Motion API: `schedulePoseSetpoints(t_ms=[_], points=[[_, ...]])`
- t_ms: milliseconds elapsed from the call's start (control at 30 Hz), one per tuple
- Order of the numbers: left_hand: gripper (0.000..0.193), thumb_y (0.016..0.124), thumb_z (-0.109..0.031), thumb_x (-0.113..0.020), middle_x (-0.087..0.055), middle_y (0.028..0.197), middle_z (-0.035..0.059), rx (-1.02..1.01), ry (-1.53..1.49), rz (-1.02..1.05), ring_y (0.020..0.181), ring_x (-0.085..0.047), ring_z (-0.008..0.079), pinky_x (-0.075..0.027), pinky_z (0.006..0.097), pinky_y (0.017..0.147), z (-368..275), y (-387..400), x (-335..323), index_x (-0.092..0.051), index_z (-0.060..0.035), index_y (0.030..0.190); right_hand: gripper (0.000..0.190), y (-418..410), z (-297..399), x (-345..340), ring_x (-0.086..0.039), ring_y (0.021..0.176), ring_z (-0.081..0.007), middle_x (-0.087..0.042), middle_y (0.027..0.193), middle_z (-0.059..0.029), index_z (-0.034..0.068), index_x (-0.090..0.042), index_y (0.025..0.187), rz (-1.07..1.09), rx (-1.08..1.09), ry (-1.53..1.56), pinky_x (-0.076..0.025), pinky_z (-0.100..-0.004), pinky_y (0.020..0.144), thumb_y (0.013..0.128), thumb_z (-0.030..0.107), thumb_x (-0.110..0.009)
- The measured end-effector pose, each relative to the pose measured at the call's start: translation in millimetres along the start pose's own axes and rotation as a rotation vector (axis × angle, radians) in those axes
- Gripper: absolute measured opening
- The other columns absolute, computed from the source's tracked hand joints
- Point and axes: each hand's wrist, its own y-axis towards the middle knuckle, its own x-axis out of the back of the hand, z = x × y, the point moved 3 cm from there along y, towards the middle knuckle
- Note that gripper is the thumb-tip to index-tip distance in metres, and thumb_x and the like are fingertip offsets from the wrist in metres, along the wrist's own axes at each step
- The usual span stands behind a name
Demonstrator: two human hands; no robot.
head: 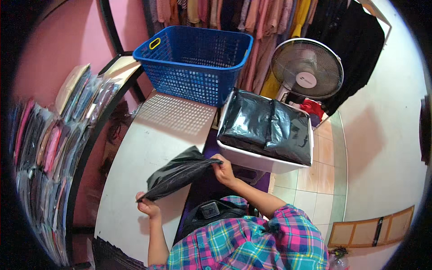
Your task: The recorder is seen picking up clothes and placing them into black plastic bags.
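Note:
A black plastic bag (179,173) is stretched in the air between my two hands, over the right edge of the white table (125,175). My left hand (148,206) pinches its lower left corner. The upper right corner is gripped by my right hand (224,171), close to a white bin (263,157). Filled black plastic packages (249,118) lie side by side on top of that bin. What the held bag contains cannot be seen.
A blue plastic basket (189,64) stands at the table's far end. Beyond the bin is a pedestal fan (306,69), with hanging clothes (266,20) behind. Plastic-wrapped garments (50,145) fill the left side. A stack of black bags (113,254) lies at the table's near edge.

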Motion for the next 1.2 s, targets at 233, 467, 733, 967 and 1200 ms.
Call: schedulePoseSetpoints(t_ms=[233, 467, 733, 967, 1200], points=[[0.059, 0.099, -0.050, -0.033, -0.049, 0.063, 0.0105, -0.171, 0.198, 0.295, 0.057, -0.047, 0.0247, -0.039, 0.0362, 0.056, -47, 10, -142, -0.051, -0.0003, 0.071, 0.020, 14, 32, 109, -0.051, 0.067, -0.0218, -0.053, 0.074, -0.0111, -0.001, -0.055, 0.083, -0.492, 0.220, -0.155, -0.041, -0.0305, 0.063, 0.095, 0.013, -0.049], [0.033, 0.097, -0.026, -0.045, -0.056, 0.065, 0.0170, -0.293, 0.050, 0.520, 0.057, -0.056, 0.0383, -0.039, 0.0429, 0.050, -92, -39, -288, -0.057, -0.0012, 0.077, 0.027, 2, 56, 243, -0.051, 0.068, -0.0217, -0.054, 0.075, -0.0104, -0.002, -0.055, 0.082, -0.717, 0.188, -0.465, -0.041, -0.0308, 0.064, 0.097, 0.019, -0.046], [0.034, 0.097, -0.021, -0.050, -0.052, 0.062, 0.0224, -0.074, 0.003, 0.837, 0.057, -0.053, 0.0412, -0.038, 0.0427, 0.052, -138, -100, -476, -0.053, 0.0027, 0.073, 0.028, 19, 70, 390, -0.057, 0.065, -0.0252, -0.061, 0.070, -0.0155, -0.005, -0.060, 0.085, -1.004, 0.031, -0.638, -0.044, -0.0336, 0.065, 0.096, 0.019, -0.051], [0.041, 0.093, -0.035, -0.055, -0.060, 0.086, 0.0281, 0.306, 0.258, 1.115, 0.082, -0.059, 0.0395, -0.045, 0.0423, 0.074, -44, -193, -615, -0.057, 0.0062, 0.092, 0.035, 39, -82, 509, -0.059, 0.076, -0.0188, -0.065, 0.083, -0.0186, -0.004, -0.061, 0.098, -0.870, -0.494, -0.492, -0.046, -0.0345, 0.071, 0.096, 0.030, -0.050], [0.053, 0.082, -0.034, -0.065, -0.061, 0.108, 0.0281, 0.424, 0.411, 1.175, 0.104, -0.058, 0.0408, -0.045, 0.0410, 0.091, 34, -255, -610, -0.058, 0.0088, 0.112, 0.034, -19, -171, 501, -0.063, 0.096, -0.0249, -0.066, 0.103, -0.0201, -0.006, -0.057, 0.112, -0.768, -0.752, -0.492, -0.047, -0.0319, 0.085, 0.083, 0.011, -0.066]])
